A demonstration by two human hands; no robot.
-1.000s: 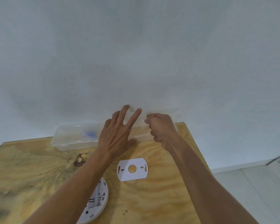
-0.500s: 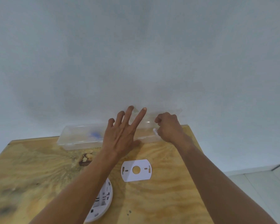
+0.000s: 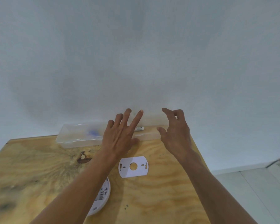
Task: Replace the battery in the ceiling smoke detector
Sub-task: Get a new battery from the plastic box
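left hand (image 3: 120,136) splayed flat on clear box (image 3: 74,136), right hand (image 3: 176,135) open – empty, smoke detector (image 3: 102,196) half hidden by forearm

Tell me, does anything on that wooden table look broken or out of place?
Nothing looks broken. The round white smoke detector lies open side up under the left forearm, its flat white mounting plate lying apart. A dark knot mars the plywood table, which is natural.

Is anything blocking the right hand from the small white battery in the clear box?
Apparently not. The right hand hovers open beside the clear box; the battery lies just left of it, beside the left hand's fingers.
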